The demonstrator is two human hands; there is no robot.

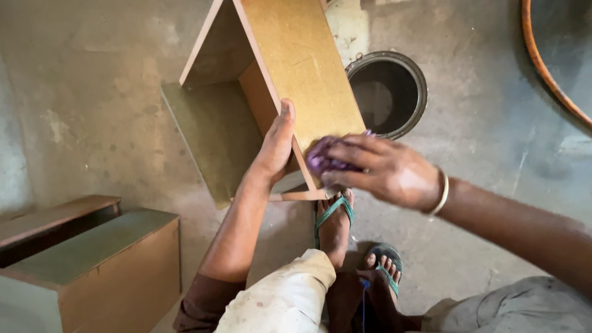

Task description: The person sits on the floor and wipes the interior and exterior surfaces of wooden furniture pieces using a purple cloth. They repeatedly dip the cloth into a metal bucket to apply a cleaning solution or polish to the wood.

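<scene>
My left hand (274, 148) grips the edge of the wooden box (290, 68) in the upper centre of the frame, thumb up along the board and fingers closed around the panel; my right hand (385, 169) holds a purple cloth (324, 159) with closed fingers, pressed on the box's lower corner (its open side faces left); the box stands tilted on the concrete floor (481, 142), its near corner by my sandalled foot (334, 225); a round metal ring (394, 92) lies just behind it; two more wooden boxes (92, 265) stand at lower left.
</scene>
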